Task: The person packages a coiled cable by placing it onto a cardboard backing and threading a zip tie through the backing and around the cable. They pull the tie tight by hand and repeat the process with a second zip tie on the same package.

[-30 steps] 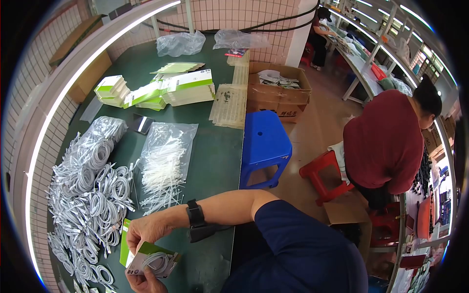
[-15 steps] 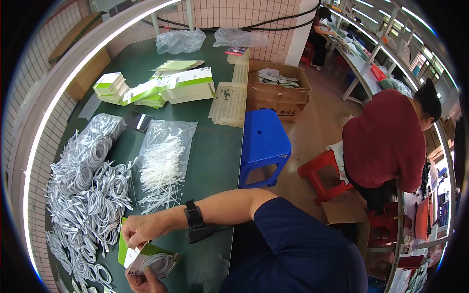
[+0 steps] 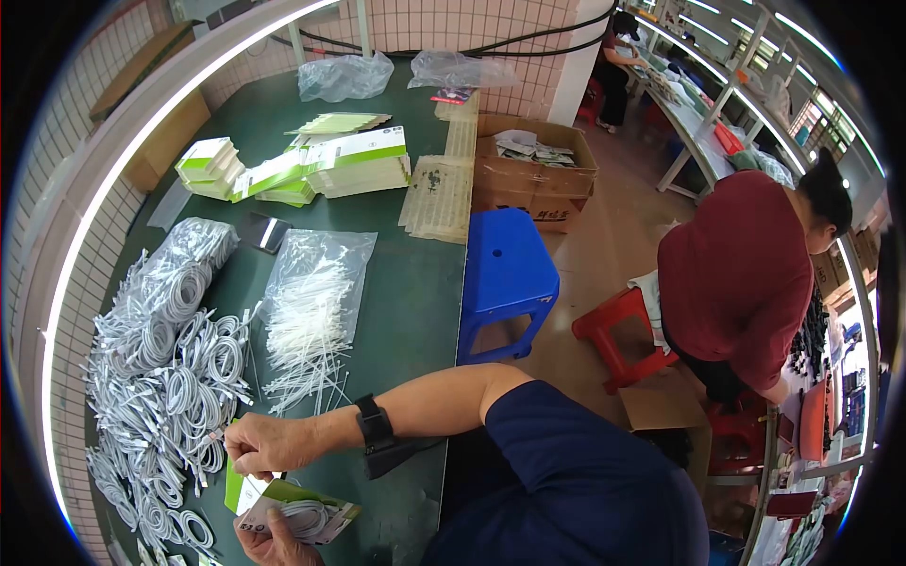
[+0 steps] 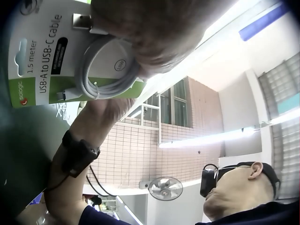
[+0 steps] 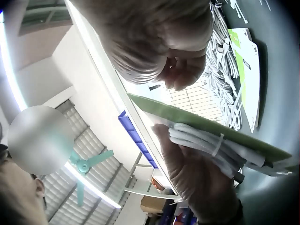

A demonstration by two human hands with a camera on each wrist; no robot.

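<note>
My left hand (image 3: pixel 274 540) pinches a printed card (image 4: pixel 35 61) between thumb and fingers. A coiled grey-white cable (image 4: pixel 108 70), bound with a tie, lies against the card, which reads USB-A to USB-C cable. In the right wrist view the left hand (image 5: pixel 197 178) holds cable (image 5: pixel 201 140) and card from below. My right hand (image 3: pixel 274 443) is just above the card's upper edge, fingers curled; the right wrist view shows this hand (image 5: pixel 159 42) with nothing plainly visible between its fingers. Another green-and-white card (image 5: pixel 248 77) lies on the table beside the cables.
Many coiled cables (image 3: pixel 165 396) are heaped at the table's left. Beside them, white ties (image 3: pixel 307 321) spill from a clear bag. Stacked cards (image 3: pixel 359 165) and a phone-like dark object (image 3: pixel 263 232) lie farther back. A blue stool (image 3: pixel 510 264) stands at the table's right edge.
My right hand has moved slightly up and left, away from the held card. The left hand still grips card and cable, which have turned a little. The seated person in red has shifted an arm.
</note>
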